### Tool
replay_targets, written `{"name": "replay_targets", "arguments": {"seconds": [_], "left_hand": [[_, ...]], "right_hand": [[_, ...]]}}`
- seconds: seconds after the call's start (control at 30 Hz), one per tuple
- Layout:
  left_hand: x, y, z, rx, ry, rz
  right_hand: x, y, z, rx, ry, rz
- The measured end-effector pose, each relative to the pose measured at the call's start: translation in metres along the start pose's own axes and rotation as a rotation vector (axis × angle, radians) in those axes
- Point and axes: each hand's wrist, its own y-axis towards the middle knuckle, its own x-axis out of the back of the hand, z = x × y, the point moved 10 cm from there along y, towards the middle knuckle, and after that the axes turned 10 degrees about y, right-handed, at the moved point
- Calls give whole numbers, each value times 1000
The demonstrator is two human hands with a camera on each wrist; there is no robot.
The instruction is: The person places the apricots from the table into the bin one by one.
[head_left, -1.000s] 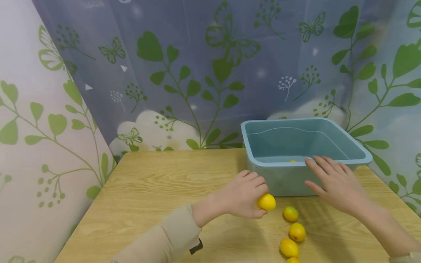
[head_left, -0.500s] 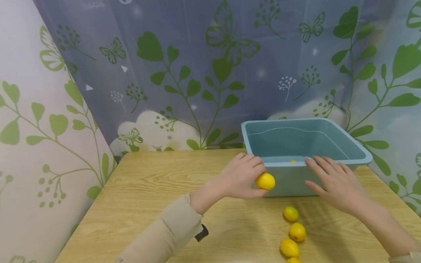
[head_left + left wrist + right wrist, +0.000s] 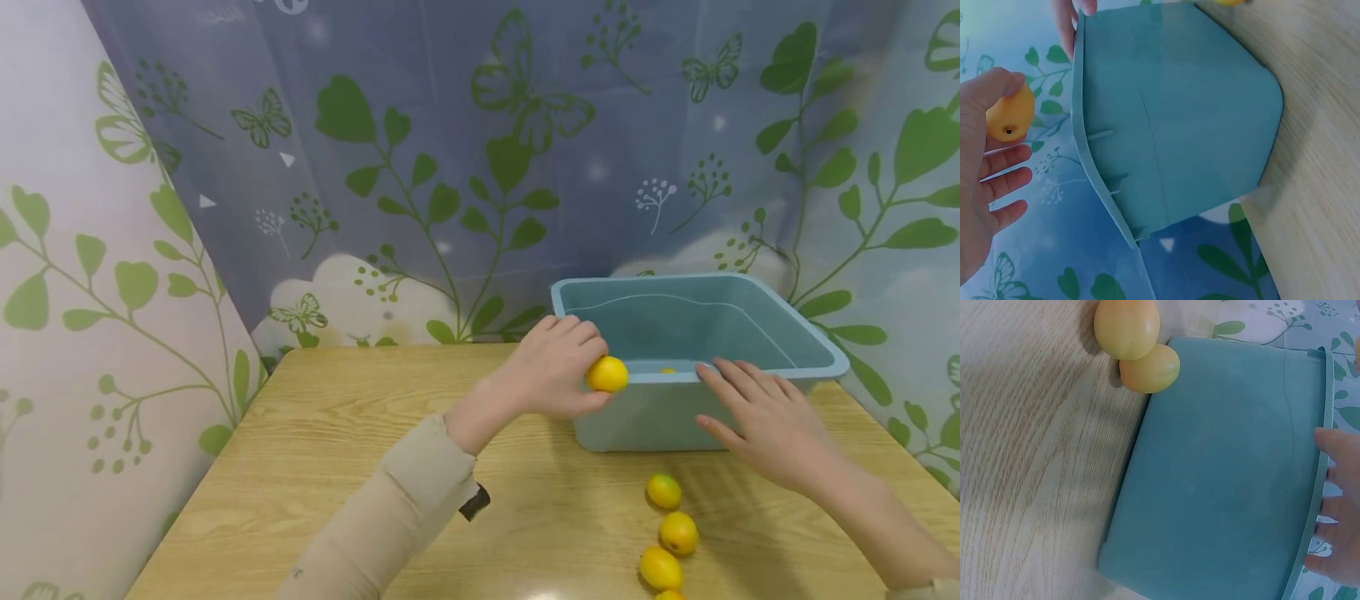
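My left hand (image 3: 558,367) holds a smooth, oval yellow fruit (image 3: 607,374) between thumb and index finger, at the near left corner of the blue-green plastic bin (image 3: 675,412). In the left wrist view the fruit (image 3: 1011,115) shows a small dark spot at its end, and the other fingers are spread off it. My right hand (image 3: 772,421) rests its straight fingertips on the bin's front rim; in the right wrist view its fingers (image 3: 1335,509) lie along that rim. Inside the bin, the top of another yellow fruit (image 3: 667,371) just shows.
Several yellow fruits stand in a rough row on the wooden table (image 3: 360,433) in front of the bin, the nearest to it a greenish one (image 3: 663,492). Behind the table hangs a cloth (image 3: 450,167) printed with leaves and butterflies.
My left hand has risen with the yellow fruit from low in front of the bin to the height of its rim. The right hand has stayed on the rim.
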Motion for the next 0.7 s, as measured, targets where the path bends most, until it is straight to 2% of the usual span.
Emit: {"name": "replay_targets", "arguments": {"seconds": [0.2, 0.33, 0.6, 0.7], "left_hand": [[-2, 10, 10, 33, 47, -11], [-4, 18, 15, 62, 81, 4], [-22, 26, 22, 118, 77, 161], [-29, 27, 26, 141, 79, 200]], "right_hand": [[-2, 0, -1, -12, 0, 26], [-3, 0, -2, -13, -6, 30], [-2, -1, -3, -14, 0, 13], [-1, -1, -2, -6, 0, -2]]}}
